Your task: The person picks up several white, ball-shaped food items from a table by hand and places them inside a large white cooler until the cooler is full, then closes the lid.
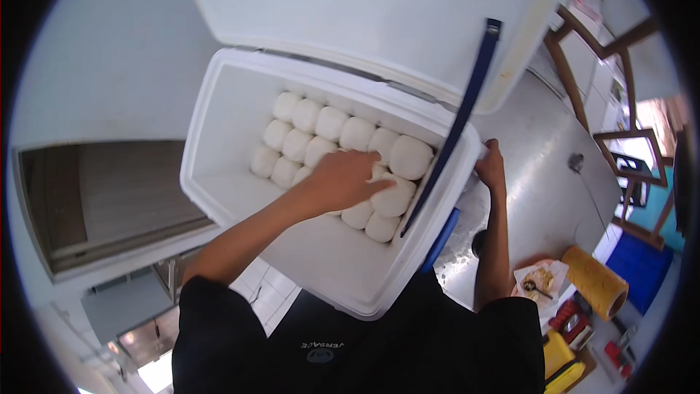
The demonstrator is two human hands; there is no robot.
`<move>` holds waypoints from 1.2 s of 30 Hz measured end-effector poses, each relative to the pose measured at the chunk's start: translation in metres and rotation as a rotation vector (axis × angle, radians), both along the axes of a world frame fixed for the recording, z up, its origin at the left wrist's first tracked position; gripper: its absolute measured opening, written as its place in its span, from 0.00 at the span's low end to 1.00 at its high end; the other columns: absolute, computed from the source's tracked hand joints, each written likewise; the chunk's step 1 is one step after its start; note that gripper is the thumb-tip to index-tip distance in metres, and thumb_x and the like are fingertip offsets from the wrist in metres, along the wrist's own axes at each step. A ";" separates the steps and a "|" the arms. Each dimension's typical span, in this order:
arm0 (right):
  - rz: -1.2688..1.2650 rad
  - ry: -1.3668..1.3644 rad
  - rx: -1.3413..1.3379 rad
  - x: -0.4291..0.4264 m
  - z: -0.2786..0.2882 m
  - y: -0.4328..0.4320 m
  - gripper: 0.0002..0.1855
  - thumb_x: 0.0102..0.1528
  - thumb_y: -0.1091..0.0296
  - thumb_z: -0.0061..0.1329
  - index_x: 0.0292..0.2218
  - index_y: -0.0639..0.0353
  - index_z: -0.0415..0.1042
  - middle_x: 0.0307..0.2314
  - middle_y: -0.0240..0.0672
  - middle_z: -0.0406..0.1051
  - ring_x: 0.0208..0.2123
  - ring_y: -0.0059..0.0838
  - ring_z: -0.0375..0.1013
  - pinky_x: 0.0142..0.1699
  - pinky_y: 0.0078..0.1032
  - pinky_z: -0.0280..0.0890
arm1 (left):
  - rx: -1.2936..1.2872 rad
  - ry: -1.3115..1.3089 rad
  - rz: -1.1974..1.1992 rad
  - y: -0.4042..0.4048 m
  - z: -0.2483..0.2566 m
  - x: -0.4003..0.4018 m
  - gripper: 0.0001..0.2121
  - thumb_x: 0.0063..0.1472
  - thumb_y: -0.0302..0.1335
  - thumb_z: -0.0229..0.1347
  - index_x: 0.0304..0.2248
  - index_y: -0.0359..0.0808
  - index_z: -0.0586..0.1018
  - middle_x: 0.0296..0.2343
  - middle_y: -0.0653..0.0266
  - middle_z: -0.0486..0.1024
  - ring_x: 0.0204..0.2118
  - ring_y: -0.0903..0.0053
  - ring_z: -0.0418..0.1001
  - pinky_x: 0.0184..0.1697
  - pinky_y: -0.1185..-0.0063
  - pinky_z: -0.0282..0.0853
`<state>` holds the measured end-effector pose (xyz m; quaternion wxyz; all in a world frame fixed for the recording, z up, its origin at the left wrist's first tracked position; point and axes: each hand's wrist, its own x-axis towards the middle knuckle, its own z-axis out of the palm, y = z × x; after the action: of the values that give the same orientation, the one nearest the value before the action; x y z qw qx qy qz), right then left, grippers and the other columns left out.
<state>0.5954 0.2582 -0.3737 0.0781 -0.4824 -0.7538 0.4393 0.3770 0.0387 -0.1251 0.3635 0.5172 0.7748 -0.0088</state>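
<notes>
A white cooler box [199, 120] stands tilted in view before me, its lid [350, 5] raised. Rows of round white dough balls [411, 157] lie inside. My left hand [350, 175] reaches palm down over the middle rows, thumb and index finger apart around part of a ball; the other fingers are hidden, so a grip cannot be made out. At the box's right end, my right hand [490, 167] holds its outer side, with some fingers hidden behind the edge. A dark blue strap [465, 109] runs from the lid down into the box.
Right of the box is a metal worktop [547, 164]. A brown frame [569, 76] stands beyond it. A yellow-brown roll [595, 283], a lined bowl of food with a spoon [538, 282] and a yellow case [560, 361] sit lower right. A recessed opening [126, 197] is at left.
</notes>
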 end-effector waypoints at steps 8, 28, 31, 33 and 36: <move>-0.298 1.279 -0.676 0.022 0.163 -0.064 0.36 0.50 0.50 0.53 0.53 0.56 0.53 0.43 0.39 0.62 0.45 0.34 0.66 0.50 0.34 0.64 | 0.686 -0.505 0.317 0.004 0.082 0.059 0.39 0.46 0.23 0.66 0.56 0.34 0.57 0.47 0.53 0.68 0.44 0.71 0.72 0.40 0.77 0.70; 0.623 0.015 0.770 -0.189 -0.015 0.030 0.16 0.48 0.67 0.49 0.41 0.48 0.73 0.44 0.34 0.67 0.50 0.40 0.63 0.48 0.41 0.64 | -0.553 -0.667 0.136 -0.065 -0.111 0.007 0.28 0.51 0.31 0.59 0.50 0.30 0.68 0.40 0.54 0.75 0.42 0.72 0.72 0.47 0.76 0.66; 0.662 -0.202 0.852 -0.188 -0.010 0.021 0.11 0.53 0.65 0.42 0.36 0.47 0.76 0.41 0.32 0.69 0.48 0.38 0.66 0.45 0.37 0.66 | -0.583 -0.754 0.155 -0.090 -0.136 0.006 0.28 0.56 0.32 0.53 0.54 0.31 0.62 0.42 0.54 0.72 0.44 0.71 0.70 0.49 0.76 0.65; 0.487 -0.046 0.822 -0.160 -0.015 0.017 0.12 0.50 0.68 0.45 0.38 0.48 0.75 0.40 0.34 0.69 0.46 0.38 0.67 0.45 0.38 0.65 | -0.414 -0.806 0.069 -0.101 -0.139 0.010 0.31 0.61 0.40 0.48 0.56 0.27 0.56 0.46 0.47 0.68 0.47 0.66 0.69 0.51 0.72 0.63; 0.415 -0.093 0.544 -0.103 -0.016 0.016 0.26 0.45 0.65 0.53 0.48 0.41 0.68 0.43 0.39 0.65 0.51 0.44 0.59 0.46 0.45 0.62 | -0.328 -0.730 -0.035 -0.099 -0.149 0.017 0.37 0.63 0.50 0.41 0.56 0.21 0.52 0.46 0.40 0.67 0.48 0.60 0.68 0.53 0.69 0.60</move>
<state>0.4920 0.2739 -0.3899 0.0783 -0.2997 -0.9282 0.2064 0.3943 -0.0600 -0.2739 0.6925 0.4347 0.5740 0.0457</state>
